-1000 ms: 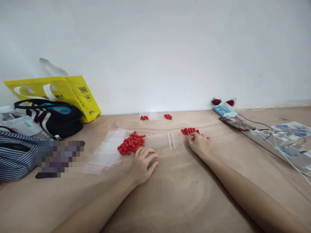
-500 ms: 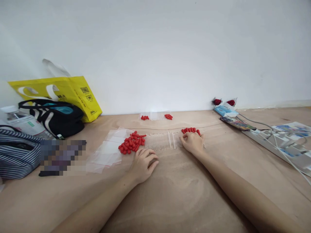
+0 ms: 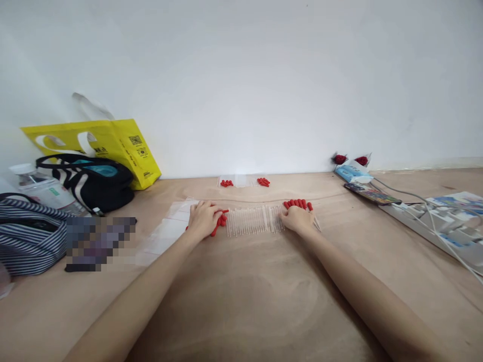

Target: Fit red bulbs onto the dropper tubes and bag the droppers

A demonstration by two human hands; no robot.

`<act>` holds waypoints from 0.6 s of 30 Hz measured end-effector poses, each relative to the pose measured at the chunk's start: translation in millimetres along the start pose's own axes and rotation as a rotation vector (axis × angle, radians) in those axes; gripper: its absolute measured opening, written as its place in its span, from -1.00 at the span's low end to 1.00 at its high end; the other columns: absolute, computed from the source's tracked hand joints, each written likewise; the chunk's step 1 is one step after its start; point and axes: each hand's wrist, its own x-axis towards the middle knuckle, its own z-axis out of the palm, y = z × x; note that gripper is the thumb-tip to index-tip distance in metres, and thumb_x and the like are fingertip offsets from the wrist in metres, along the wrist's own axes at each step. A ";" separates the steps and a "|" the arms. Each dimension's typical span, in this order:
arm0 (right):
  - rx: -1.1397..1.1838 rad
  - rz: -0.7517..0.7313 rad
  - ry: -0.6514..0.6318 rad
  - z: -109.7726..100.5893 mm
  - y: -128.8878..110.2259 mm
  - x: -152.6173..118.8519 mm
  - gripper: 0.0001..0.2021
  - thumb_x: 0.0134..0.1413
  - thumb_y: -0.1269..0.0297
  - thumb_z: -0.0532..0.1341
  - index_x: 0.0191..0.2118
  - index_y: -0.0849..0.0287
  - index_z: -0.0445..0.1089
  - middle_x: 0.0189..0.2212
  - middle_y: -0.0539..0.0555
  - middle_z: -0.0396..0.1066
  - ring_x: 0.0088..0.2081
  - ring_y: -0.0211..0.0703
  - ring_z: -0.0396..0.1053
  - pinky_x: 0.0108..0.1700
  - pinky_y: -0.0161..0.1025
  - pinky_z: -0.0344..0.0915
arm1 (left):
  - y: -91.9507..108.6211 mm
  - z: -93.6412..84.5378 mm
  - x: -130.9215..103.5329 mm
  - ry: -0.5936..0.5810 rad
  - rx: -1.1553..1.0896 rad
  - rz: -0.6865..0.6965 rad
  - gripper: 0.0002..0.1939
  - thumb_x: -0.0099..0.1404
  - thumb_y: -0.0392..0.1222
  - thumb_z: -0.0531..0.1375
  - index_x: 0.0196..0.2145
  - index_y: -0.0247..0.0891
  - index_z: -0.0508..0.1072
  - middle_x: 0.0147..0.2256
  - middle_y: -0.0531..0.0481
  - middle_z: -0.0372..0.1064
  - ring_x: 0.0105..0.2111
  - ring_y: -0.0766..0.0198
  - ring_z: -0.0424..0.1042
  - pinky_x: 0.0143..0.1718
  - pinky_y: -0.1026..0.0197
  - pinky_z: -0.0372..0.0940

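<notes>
Left hand (image 3: 202, 220) and right hand (image 3: 298, 219), fingers half-curled, any hold indiscernible, flank the pale sticks (image 3: 249, 221), apparently set between for easy reach, red pieces (image 3: 223, 220) under the left fingers.

The table (image 3: 234, 301) is smooth, grained wood, the wall (image 3: 245, 85) matt, the sachets (image 3: 166, 232) thin clear plastic, the red pieces (image 3: 298, 202) smooth, the striped pouch (image 3: 53, 246) cloth.

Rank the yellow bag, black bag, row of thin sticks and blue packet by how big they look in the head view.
1. Yellow bag, though partly covered
2. Black bag
3. Row of thin sticks
4. Blue packet
Some sit farther from the camera, so true sizes may differ.
</notes>
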 end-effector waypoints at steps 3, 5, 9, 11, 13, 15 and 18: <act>-0.006 0.004 0.012 -0.6 -1.1 -0.4 -0.76 -0.06 0.21 0.04 -0.48 0.16 0.42 -0.44 0.13 0.39 -0.17 -0.01 0.27 0.00 0.04 -0.17 | -8.9 4.6 26.1 -0.070 0.009 0.046 -0.82 0.21 -0.19 0.09 -0.36 -0.11 0.51 -0.23 -0.04 0.40 -0.17 0.04 0.25 -0.21 0.02 0.02; -0.008 0.007 0.020 -1.2 -2.0 -1.3 -0.77 -0.07 0.24 0.04 -0.50 0.16 0.41 -0.44 0.14 0.39 -0.19 -0.01 0.27 -0.02 0.05 -0.14 | -11.2 8.9 36.9 -0.121 0.013 0.078 -0.86 0.16 -0.22 0.14 -0.41 -0.10 0.51 -0.26 -0.03 0.42 -0.18 0.05 0.26 -0.21 0.04 0.00; -0.011 0.002 0.034 -2.5 -4.0 -3.5 -0.78 -0.08 0.28 0.03 -0.49 0.15 0.41 -0.43 0.14 0.39 -0.21 -0.02 0.29 -0.02 0.06 -0.14 | -11.6 14.3 44.7 -0.185 0.007 0.125 -0.91 0.05 -0.27 0.21 -0.50 -0.11 0.50 -0.35 0.01 0.44 -0.22 0.09 0.29 -0.20 0.06 0.00; -0.014 0.001 0.037 -3.3 -4.9 -3.9 -0.77 -0.07 0.28 0.02 -0.48 0.16 0.42 -0.43 0.14 0.40 -0.22 -0.01 0.30 -0.01 0.06 -0.16 | -11.2 14.1 45.2 -0.183 -0.001 0.129 -0.93 0.03 -0.28 0.22 -0.53 -0.13 0.48 -0.38 0.02 0.44 -0.24 0.10 0.30 -0.19 0.06 0.00; -0.016 -0.002 0.037 -4.6 -5.4 -4.1 -0.76 -0.06 0.29 0.02 -0.48 0.17 0.42 -0.43 0.15 0.40 -0.22 -0.02 0.30 0.00 0.06 -0.17 | -10.3 11.5 44.8 -0.154 -0.012 0.119 -0.94 0.05 -0.29 0.20 -0.52 -0.18 0.45 -0.38 0.00 0.43 -0.24 0.09 0.30 -0.18 0.04 0.01; -0.020 -0.019 0.046 -6.1 -4.9 -5.3 -0.76 -0.04 0.29 0.02 -0.50 0.17 0.41 -0.41 0.15 0.40 -0.19 0.00 0.30 0.01 0.05 -0.18 | -7.8 6.6 42.7 -0.102 -0.031 0.104 -0.93 0.10 -0.31 0.14 -0.47 -0.22 0.42 -0.34 -0.04 0.42 -0.23 0.08 0.31 -0.17 0.01 0.03; -0.018 -0.093 0.119 -8.0 -1.0 -12.9 -0.76 0.01 0.28 0.01 -0.48 0.19 0.40 -0.37 0.19 0.41 -0.17 0.03 0.28 -0.02 0.01 -0.13 | 2.4 -3.1 31.1 -0.015 -0.083 0.113 -0.89 0.19 -0.33 0.04 -0.36 -0.28 0.35 -0.29 -0.10 0.40 -0.23 0.10 0.31 -0.16 0.02 0.07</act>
